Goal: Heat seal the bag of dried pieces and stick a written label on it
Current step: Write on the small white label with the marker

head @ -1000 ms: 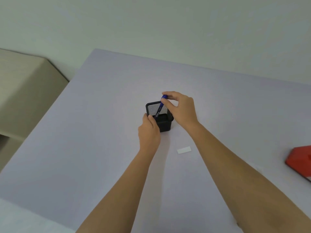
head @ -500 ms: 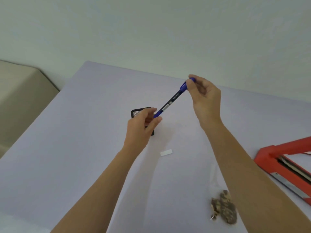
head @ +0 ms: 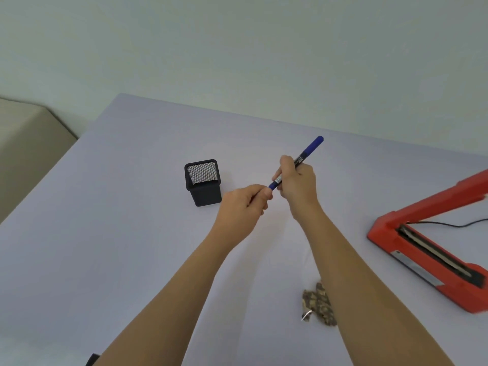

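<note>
Blue pen (head: 309,148), just one: right hand (head: 298,187) grips its barrel, left hand (head: 241,206) pinches its end.

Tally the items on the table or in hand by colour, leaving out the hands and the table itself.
Blue: 1, the pen
Black: 1, the mesh pen holder
Red: 1, the heat sealer
Brown: 1, the bag of dried pieces
Total: 4
Not counted: a dark scrap at the bottom edge, too cropped to identify.

Light: soft and even.
Shadows: faint streaks on the bench (head: 105,260).
Blur: heat sealer (head: 388,229) smears at your right edge.
</note>
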Motion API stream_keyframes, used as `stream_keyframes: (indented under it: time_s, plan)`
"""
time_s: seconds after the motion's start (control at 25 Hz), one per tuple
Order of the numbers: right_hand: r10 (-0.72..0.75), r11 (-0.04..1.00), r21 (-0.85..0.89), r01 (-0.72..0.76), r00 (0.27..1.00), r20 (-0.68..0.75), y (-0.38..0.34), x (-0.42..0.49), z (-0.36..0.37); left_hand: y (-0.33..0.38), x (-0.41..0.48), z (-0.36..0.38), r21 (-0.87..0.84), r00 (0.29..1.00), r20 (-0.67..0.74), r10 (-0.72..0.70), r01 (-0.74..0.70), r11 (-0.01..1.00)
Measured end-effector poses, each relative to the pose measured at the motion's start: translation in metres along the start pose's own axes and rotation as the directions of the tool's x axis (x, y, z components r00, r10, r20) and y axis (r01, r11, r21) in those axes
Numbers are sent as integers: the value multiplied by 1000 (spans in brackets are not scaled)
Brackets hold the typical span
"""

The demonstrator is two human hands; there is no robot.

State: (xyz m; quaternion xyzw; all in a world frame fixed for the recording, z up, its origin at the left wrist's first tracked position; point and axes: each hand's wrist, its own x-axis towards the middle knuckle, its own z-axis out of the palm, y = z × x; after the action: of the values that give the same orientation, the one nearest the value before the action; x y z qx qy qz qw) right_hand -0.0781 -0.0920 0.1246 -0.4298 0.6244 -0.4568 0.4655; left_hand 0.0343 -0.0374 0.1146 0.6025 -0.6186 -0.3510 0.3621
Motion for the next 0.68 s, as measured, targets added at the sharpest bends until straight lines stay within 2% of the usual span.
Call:
stream_keyframes:
  time_s: [0.08, 0.12, 0.16, 0.2, 0.24, 0.28, 0.36, 0.44, 0.48, 0.56, 0.68]
  plan:
    - [9, 1000, -19, -9, 999, 31, 9, -3, 5, -3, -3, 1, -151, 991, 77, -111, 121, 981]
    - [25, 1000, -2, -25, 1000, 9, 13, -2, 6, -8, -6, -1, -286, 977, 130, -170, 201, 937]
    - [62, 997, 48, -59, 997, -50, 12, 3, 3, -17, -13, -2, -457, 952, 196, -236, 302, 837]
    - [99, 989, 118, -84, 988, -121, 9, 11, -4, -28, -23, -4, -597, 916, 259, -307, 402, 695]
    - [113, 983, 165, -85, 979, -169, 7, 21, -11, -42, -34, -8, -650, 882, 281, -379, 465, 601]
    - [96, 987, 146, -70, 980, -176, 5, 27, -17, -58, -44, -12, -624, 857, 253, -449, 499, 601]
    - [20, 999, -28, -23, 995, -97, 9, 27, -12, -90, -49, -17, -374, 843, 68, -534, 517, 770]
    - [20, 996, -88, -15, 998, 59, 27, 11, 5, -110, -41, -24, -29, 865, -123, -486, 486, 873]
    - [34, 997, -72, -27, 994, 103, 37, 0, 12, -115, -35, -27, 128, 884, -176, -432, 456, 881]
    - [58, 998, 0, -59, 995, 84, 61, -15, 23, -130, -25, -34, 356, 915, -208, -345, 400, 845]
    - [22, 999, 35, -22, 1000, -5, 92, -28, 30, -152, -24, -37, 531, 951, -120, -286, 305, 790]
